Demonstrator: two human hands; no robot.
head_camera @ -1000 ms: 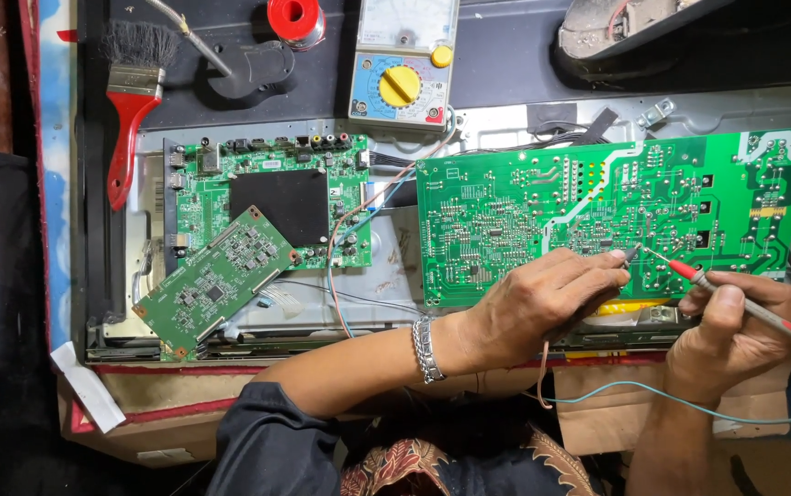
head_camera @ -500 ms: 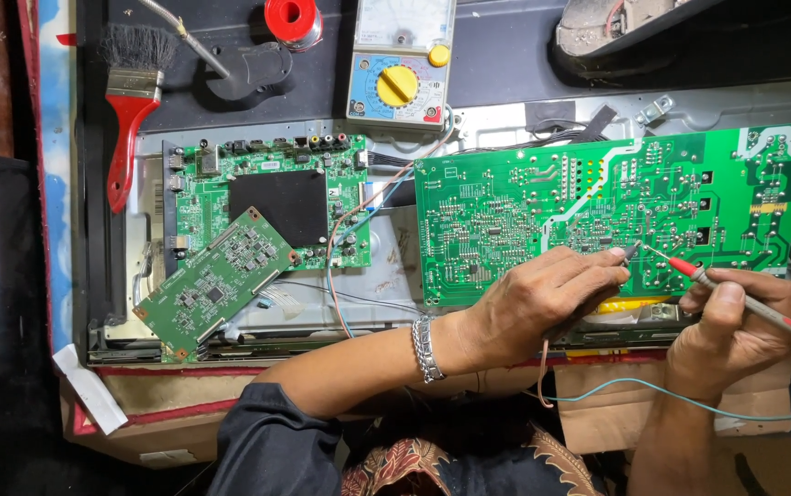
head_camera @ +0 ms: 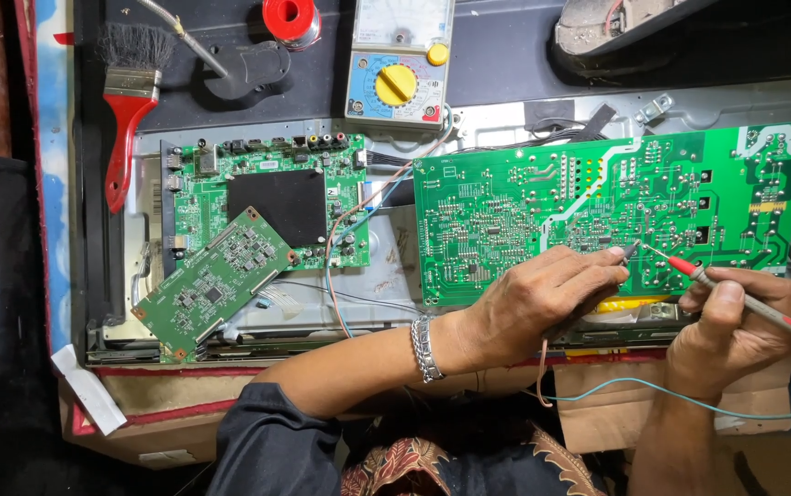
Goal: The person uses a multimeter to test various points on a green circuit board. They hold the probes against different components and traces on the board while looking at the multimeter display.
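Head view: the step in hand looks like probing solder points on the large green circuit board (head_camera: 597, 211), its solder side up. The left hand (head_camera: 542, 298) rests on the board's lower edge, fingers (head_camera: 597, 268) pressed together and pinching a dark probe (head_camera: 628, 250) whose tip touches the board just beyond them. The right hand (head_camera: 735, 321) pinches the red probe (head_camera: 744, 298) between thumb and forefinger; its metal tip rests on the board just left of those fingers, close to the dark probe's tip. By my judgement the next move calls for holding both tips steady on small pads without bridging neighbours, and for a glance up at the analogue meter (head_camera: 397, 60), well above both hands on the counter (head_camera: 505, 55).

Containers: the grey metal chassis (head_camera: 395, 303), left of the left hand, holds a smaller green board (head_camera: 267, 197) with a slim board (head_camera: 213, 280) tilted over its corner. A red-handled brush (head_camera: 131, 101) lies far left.
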